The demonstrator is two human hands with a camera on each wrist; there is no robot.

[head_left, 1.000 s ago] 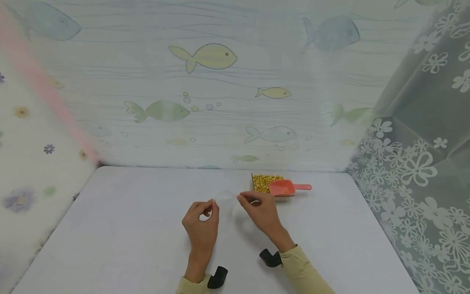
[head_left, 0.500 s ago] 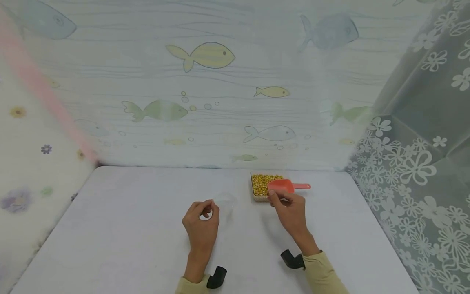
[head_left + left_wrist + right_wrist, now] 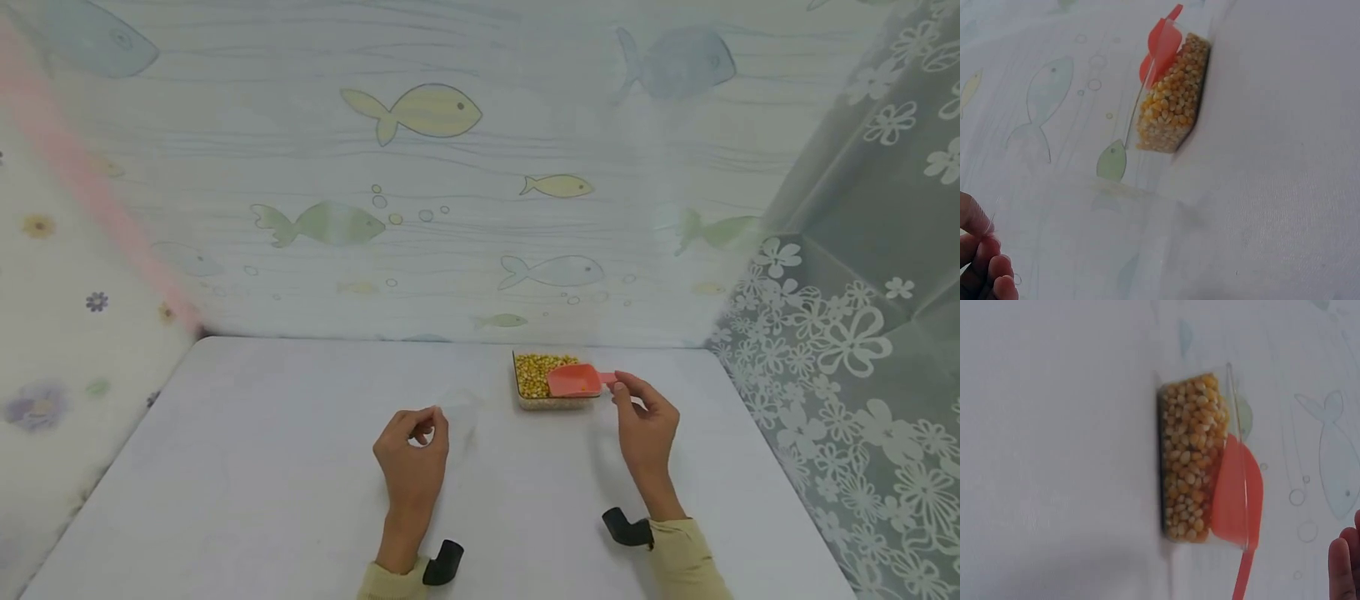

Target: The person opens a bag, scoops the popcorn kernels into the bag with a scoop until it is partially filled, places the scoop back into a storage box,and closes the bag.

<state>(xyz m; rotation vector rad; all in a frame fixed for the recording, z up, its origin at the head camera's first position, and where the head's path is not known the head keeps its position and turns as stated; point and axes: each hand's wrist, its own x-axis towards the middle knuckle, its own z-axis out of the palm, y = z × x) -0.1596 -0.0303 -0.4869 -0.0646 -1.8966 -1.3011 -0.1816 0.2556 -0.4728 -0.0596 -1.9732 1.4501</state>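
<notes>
Fish-printed sheeting hangs behind a pale grey worktop, with flowered lace to the right. From the head view we see a clear rectangular plastic tray filled with yellow corn kernels standing near the back edge, a coral-pink plastic scoop lying across it with its bowl over the kernels and its handle jutting right, where it is easy to take. Our right hand has reached that handle, thumb and forefinger curled at its tip; whether they already pinch it or only touch it we cannot quite tell. Our left hand rests on the worktop well left of the tray, thumb and forefinger pinched on the edge of what seems a thin clear plastic bag, faint against the surface, probably to keep its mouth steady.

The left wrist view shows the fingertips squeezed on a sliver of clear film, with tray and scoop beyond.

The right wrist view looks onto the tray, the scoop bowl resting on the kernels against the tray's wall; only a fingertip shows beside the handle.
</notes>
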